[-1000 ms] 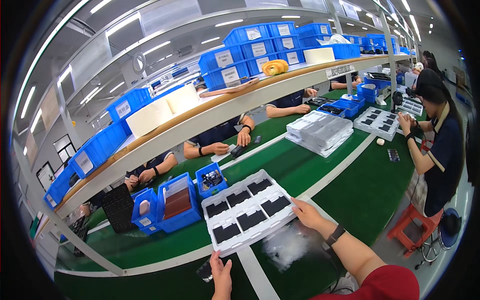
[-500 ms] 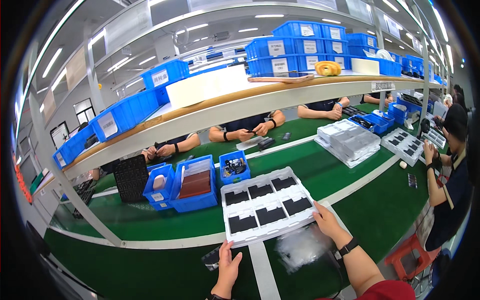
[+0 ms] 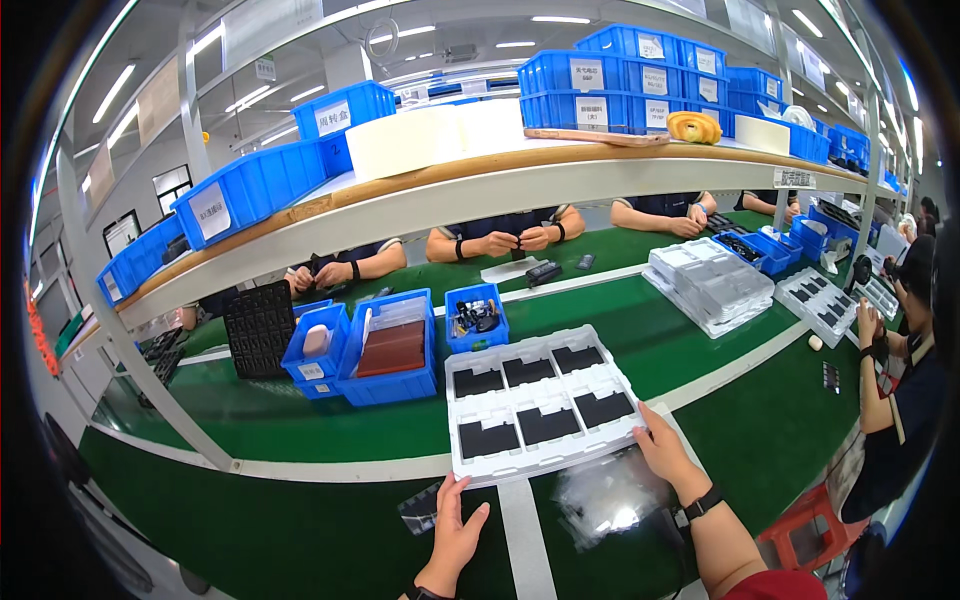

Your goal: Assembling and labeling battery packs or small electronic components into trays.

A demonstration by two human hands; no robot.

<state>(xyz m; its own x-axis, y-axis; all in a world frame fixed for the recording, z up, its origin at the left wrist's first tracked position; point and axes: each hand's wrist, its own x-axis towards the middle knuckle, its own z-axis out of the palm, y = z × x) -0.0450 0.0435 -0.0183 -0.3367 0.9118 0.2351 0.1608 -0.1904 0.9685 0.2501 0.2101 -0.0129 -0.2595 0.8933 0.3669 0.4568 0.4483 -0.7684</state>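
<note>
A white plastic tray (image 3: 528, 398) lies in front of me on the green bench, its compartments in two rows, each with a flat black piece such as this one (image 3: 488, 438). My right hand (image 3: 668, 458) is closed on the tray's near right corner. At the near left corner, my left hand (image 3: 457, 530) touches the rim with its fingertips, fingers stretched and thumb apart. Just beside that hand lies a small dark piece in clear film (image 3: 420, 509). A heap of clear plastic bags (image 3: 612, 497) sits between my hands, partly beside my right wrist.
Blue bins (image 3: 392, 388) stand beyond the tray to the left, next to a black slotted tray (image 3: 258, 328). Stacked white trays (image 3: 712, 282) lie farther right. A shelf (image 3: 480, 215) with blue boxes crosses above the bench. Co-workers' hands (image 3: 515, 242) work opposite; another person (image 3: 895, 370) sits at right.
The view has shifted slightly. My hands keep their places at the tray's corners, and the tray stays put on the bench. A co-worker's hands opposite have come closer together.
</note>
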